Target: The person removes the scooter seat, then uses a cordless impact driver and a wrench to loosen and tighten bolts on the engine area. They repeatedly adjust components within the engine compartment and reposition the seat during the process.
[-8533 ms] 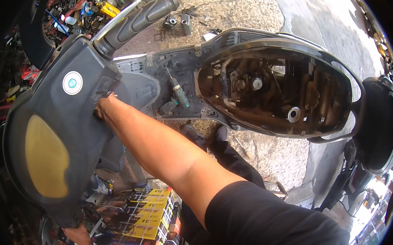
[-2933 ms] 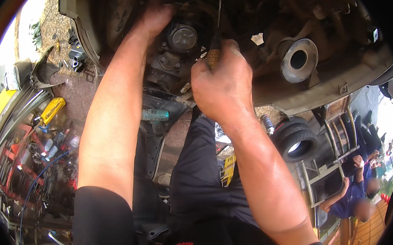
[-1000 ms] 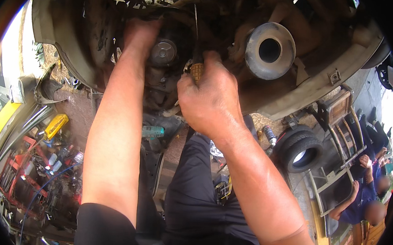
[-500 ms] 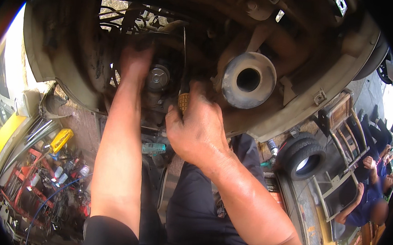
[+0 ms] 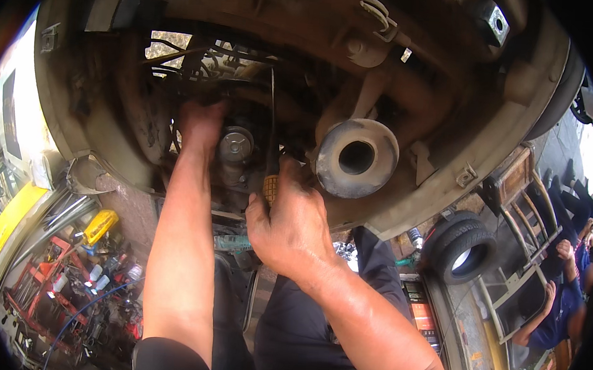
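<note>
My right hand (image 5: 292, 224) is closed around the yellow-and-black handle of a long screwdriver (image 5: 270, 186). Its thin shaft points away from me into the dark cavity of a vehicle body (image 5: 407, 224). Further in and to the left, my left hand (image 5: 202, 123) reaches among hoses and dark parts; its fingers are lost in shadow. Close beside that wrist sits a round metal cap-like part (image 5: 236, 144). To the right of the screwdriver is a wide, pale, dusty ring-shaped flange (image 5: 357, 158) with a dark hole.
A teal power tool (image 5: 232, 243) lies below the cavity, between my arms. At left are a red tool rack (image 5: 32, 273), scattered tools and a yellow case (image 5: 101, 227). Tyres (image 5: 462, 251) and a metal-framed chair (image 5: 518, 304) stand at right, with people (image 5: 556, 306) beyond.
The view has shifted, so the vehicle body sits lower in the picture. Both hands keep their places, the right still around the screwdriver handle.
</note>
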Motion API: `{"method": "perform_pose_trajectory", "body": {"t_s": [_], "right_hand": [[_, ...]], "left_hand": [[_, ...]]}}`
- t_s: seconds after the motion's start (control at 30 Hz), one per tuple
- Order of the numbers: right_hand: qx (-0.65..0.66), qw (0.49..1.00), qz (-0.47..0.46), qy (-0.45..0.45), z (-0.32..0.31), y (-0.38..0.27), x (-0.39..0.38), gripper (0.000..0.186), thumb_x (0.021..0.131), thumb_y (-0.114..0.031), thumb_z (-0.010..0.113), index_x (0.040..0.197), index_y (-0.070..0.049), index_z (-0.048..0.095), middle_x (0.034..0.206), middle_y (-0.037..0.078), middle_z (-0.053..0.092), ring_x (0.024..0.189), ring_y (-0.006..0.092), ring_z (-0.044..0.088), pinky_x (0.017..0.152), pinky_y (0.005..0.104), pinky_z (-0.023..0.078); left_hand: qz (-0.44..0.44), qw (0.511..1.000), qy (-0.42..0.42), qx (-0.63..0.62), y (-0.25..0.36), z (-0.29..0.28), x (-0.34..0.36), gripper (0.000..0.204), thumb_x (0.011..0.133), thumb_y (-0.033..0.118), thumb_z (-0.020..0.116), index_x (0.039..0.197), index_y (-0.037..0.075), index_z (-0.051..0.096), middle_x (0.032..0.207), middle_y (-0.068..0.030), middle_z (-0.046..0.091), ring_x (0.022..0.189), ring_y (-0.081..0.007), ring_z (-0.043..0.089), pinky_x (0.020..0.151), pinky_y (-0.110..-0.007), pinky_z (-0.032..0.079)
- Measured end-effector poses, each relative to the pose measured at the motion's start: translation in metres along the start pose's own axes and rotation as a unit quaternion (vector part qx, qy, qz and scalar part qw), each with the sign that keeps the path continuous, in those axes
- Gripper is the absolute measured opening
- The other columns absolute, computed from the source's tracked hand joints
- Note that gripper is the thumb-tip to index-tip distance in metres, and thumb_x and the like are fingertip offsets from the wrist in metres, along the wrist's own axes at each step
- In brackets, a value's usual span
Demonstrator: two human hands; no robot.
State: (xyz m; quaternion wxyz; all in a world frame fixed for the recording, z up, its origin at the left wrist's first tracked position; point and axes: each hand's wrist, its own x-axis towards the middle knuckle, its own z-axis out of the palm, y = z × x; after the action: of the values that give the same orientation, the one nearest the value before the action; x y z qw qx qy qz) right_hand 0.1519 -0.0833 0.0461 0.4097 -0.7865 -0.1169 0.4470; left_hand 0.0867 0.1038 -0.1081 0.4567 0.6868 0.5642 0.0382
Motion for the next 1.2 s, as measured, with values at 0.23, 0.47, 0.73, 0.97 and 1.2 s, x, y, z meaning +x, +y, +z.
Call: {"method": "perform_pose_trajectory", "body": {"t_s": [0.23, 0.47, 0.73, 0.97, 1.2], "right_hand": [[-0.02, 1.0, 0.01, -0.005, -0.001, -0.001, 0.002, 0.046, 0.085, -0.012, 0.065, 0.122, 0.01, 0.048, 0.1, 0.037, 0.061, 0.098, 0.0549, 0.059, 0.085, 0.0533, 0.049], [-0.029, 1.0, 0.005, -0.002, -0.006, -0.005, 0.002, 0.039, 0.084, -0.008, 0.063, 0.116, 0.01, 0.049, 0.098, 0.037, 0.062, 0.098, 0.0542, 0.062, 0.085, 0.0527, 0.052], [0.0, 0.999, 0.044, -0.016, -0.009, -0.002, 0.004, 0.043, 0.085, -0.013, 0.065, 0.12, 0.008, 0.05, 0.101, 0.034, 0.064, 0.101, 0.0489, 0.064, 0.087, 0.047, 0.051], [-0.004, 1.0, 0.006, 0.003, -0.011, -0.002, 0.003, 0.034, 0.087, -0.014, 0.063, 0.107, 0.01, 0.051, 0.094, 0.036, 0.063, 0.096, 0.0538, 0.062, 0.084, 0.0515, 0.051], [-0.008, 0.999, 0.011, -0.036, -0.02, 0.015, -0.021, 0.049, 0.088, -0.015, 0.064, 0.128, 0.009, 0.048, 0.102, 0.034, 0.064, 0.096, 0.0488, 0.063, 0.084, 0.0488, 0.052]], "left_hand": [[-0.008, 0.997, -0.023, 0.07, -0.008, -0.002, 0.008, 0.04, 0.073, 0.026, 0.076, 0.103, -0.002, 0.075, 0.096, -0.0198, 0.076, 0.091, -0.0269, 0.073, 0.081, -0.04, 0.054], [0.021, 0.995, -0.06, 0.083, -0.013, -0.007, 0.018, 0.05, 0.071, 0.037, 0.081, 0.098, -0.005, 0.075, 0.093, -0.0252, 0.074, 0.091, -0.0296, 0.074, 0.077, -0.042, 0.054], [-0.055, 0.977, -0.059, 0.196, 0.005, -0.007, 0.011, 0.051, 0.075, 0.037, 0.079, 0.104, -0.005, 0.073, 0.101, -0.0216, 0.074, 0.095, -0.0284, 0.072, 0.083, -0.039, 0.053], [-0.005, 0.977, -0.033, 0.209, 0.021, -0.007, -0.005, 0.053, 0.078, 0.039, 0.073, 0.109, -0.004, 0.073, 0.106, -0.0237, 0.073, 0.101, -0.0337, 0.071, 0.087, -0.041, 0.053], [-0.039, 0.983, -0.014, 0.18, -0.005, 0.001, 0.012, 0.048, 0.079, 0.034, 0.074, 0.109, -0.002, 0.073, 0.107, -0.0225, 0.073, 0.101, -0.0322, 0.071, 0.088, -0.041, 0.053]]}}
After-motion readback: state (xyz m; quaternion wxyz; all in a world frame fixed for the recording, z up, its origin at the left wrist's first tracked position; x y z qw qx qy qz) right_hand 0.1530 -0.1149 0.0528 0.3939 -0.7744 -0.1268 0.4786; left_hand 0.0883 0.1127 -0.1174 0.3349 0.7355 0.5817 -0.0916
